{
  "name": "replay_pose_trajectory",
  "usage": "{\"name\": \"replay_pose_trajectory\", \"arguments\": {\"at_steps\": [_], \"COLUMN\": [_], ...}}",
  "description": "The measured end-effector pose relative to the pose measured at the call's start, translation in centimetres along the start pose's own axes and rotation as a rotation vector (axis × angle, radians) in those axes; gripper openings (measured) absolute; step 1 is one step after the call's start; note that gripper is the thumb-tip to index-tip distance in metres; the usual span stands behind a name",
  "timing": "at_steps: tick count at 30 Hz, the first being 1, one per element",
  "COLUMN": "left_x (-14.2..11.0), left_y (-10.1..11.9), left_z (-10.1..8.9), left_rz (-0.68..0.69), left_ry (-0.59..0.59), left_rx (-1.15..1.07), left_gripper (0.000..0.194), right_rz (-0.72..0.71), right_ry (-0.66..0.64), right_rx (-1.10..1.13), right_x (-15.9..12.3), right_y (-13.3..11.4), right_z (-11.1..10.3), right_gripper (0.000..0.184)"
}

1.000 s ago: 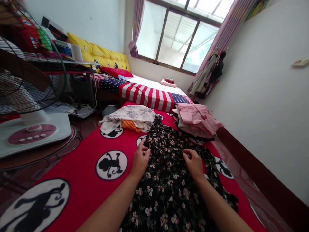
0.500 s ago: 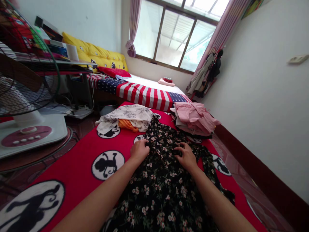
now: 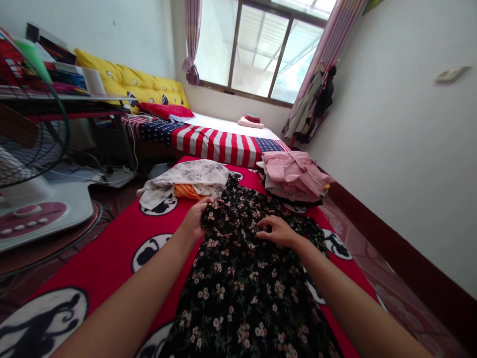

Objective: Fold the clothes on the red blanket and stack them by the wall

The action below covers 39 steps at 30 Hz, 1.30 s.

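A black garment with small pink flowers (image 3: 242, 278) lies spread on a red blanket with black monkey medallions (image 3: 122, 238). My left hand (image 3: 196, 219) grips the garment's left edge, fingers curled round the cloth. My right hand (image 3: 276, 231) rests on the middle of the garment with its fingers pinching a fold. Both forearms reach forward over the cloth.
A pale floral and orange heap of clothes (image 3: 186, 184) lies beyond my left hand. A pink folded pile (image 3: 294, 174) sits to the right. A striped bed (image 3: 216, 141) stands behind, a fan (image 3: 30, 149) at left, a wall at right.
Both hands have slid farther up the garment. My left hand moved from lying on the cloth to gripping its left edge. The view has shifted forward and to the right.
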State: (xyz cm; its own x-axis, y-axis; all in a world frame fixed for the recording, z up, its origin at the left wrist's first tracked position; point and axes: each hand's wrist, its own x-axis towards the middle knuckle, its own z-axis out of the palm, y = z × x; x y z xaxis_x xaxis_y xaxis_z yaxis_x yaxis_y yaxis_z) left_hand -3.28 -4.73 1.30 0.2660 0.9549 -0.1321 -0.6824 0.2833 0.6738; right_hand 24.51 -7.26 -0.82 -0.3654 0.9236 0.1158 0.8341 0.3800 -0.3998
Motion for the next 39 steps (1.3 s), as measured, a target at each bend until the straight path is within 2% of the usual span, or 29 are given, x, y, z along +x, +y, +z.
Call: {"name": "replay_pose_trajectory", "arguments": {"at_steps": [3,6,11,15,20,22,25,30,32,34,36,39], "left_x": [0.1,0.1,-0.7,-2.4,-6.3,-7.6,-8.3,-8.1,-8.5,-9.2,-10.2,-11.8], "left_y": [0.4,0.3,0.2,0.4,1.2,1.4,1.3,0.6,0.0,-0.7,-1.7,-3.2], "left_z": [-1.0,-1.5,-1.0,0.0,2.8,4.1,5.5,5.9,6.2,7.0,8.0,9.6], "left_rz": [-0.071,-0.084,-0.08,-0.09,-0.072,-0.046,0.014,0.157,0.248,0.305,0.333,0.32], "left_ry": [0.059,0.103,0.142,0.11,-0.052,-0.121,-0.164,-0.049,-0.043,-0.079,-0.12,-0.205], "left_rx": [-0.103,-0.127,-0.142,-0.073,0.069,0.115,0.203,0.272,0.323,0.368,0.38,0.352], "left_gripper": [0.012,0.014,0.013,0.015,0.015,0.014,0.012,0.011,0.009,0.004,0.001,0.004], "right_rz": [-0.032,-0.035,0.049,0.114,0.296,0.326,0.337,0.382,0.365,0.274,0.091,-0.187], "right_ry": [-0.016,-0.007,0.161,0.338,0.408,0.386,0.339,0.374,0.416,0.452,0.44,0.477], "right_rx": [0.045,0.134,0.182,0.217,0.739,0.83,0.773,0.66,0.594,0.55,0.525,0.33], "right_x": [-0.2,-0.7,-1.2,-1.7,-2.5,-2.7,-2.7,-2.8,-3.3,-4.3,-5.7,-7.9], "right_y": [0.8,1.4,2.1,1.8,0.8,0.5,0.8,1.2,-0.2,-3.1,-6.9,-11.8], "right_z": [-0.5,-0.5,-0.5,-1.0,-1.8,-2.1,-2.5,-2.5,-2.2,-1.7,-1.0,-0.1], "right_gripper": [0.014,0.007,0.006,0.004,0.02,0.025,0.028,0.029,0.028,0.027,0.033,0.061]}}
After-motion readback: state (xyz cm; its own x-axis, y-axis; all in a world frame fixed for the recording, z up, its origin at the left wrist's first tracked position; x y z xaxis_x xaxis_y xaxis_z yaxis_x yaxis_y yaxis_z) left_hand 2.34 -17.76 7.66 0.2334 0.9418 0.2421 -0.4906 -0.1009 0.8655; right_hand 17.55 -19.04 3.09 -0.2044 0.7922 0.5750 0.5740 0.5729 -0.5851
